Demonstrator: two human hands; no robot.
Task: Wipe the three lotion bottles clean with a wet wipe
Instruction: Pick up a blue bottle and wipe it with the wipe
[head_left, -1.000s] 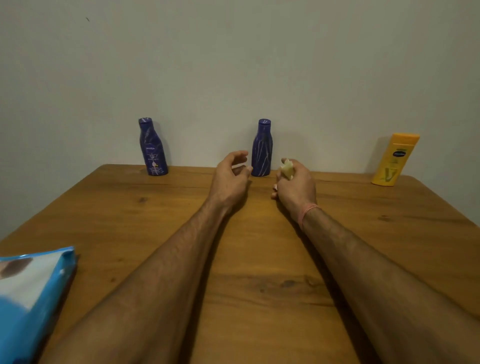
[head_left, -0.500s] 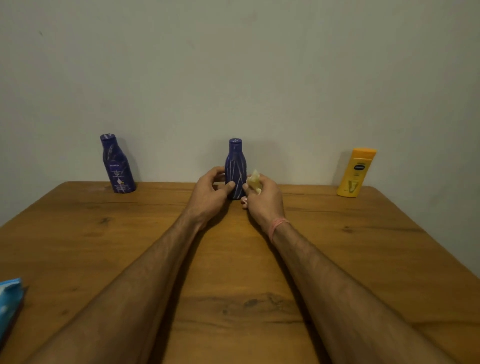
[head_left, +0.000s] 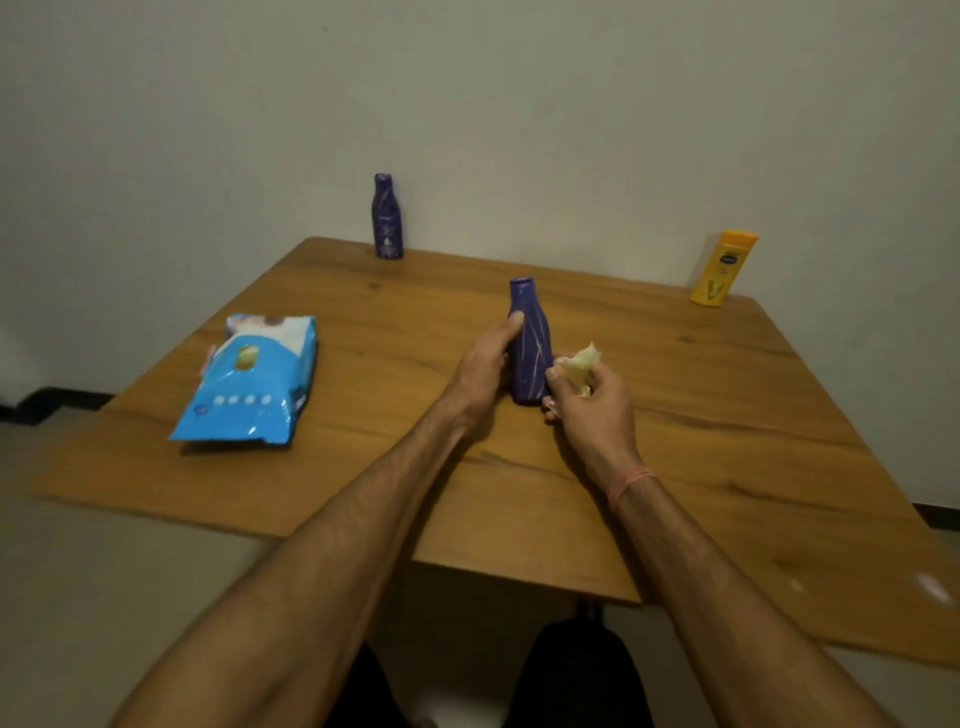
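Altogether three lotion bottles (head_left: 530, 348), one wipe (head_left: 581, 366)

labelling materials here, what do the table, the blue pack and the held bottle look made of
Table: wood or wood-look laminate, showing grain and knots, matte.
Blue pack: thin plastic film, glossy and crinkled.
Bottle in the left hand: probably plastic, smooth dark blue with a slight sheen.

I see bare table (head_left: 701, 415) right of my hands, open reach to yellow bottle (head_left: 723, 267); wipes pack (head_left: 254, 382) blocks the left side.
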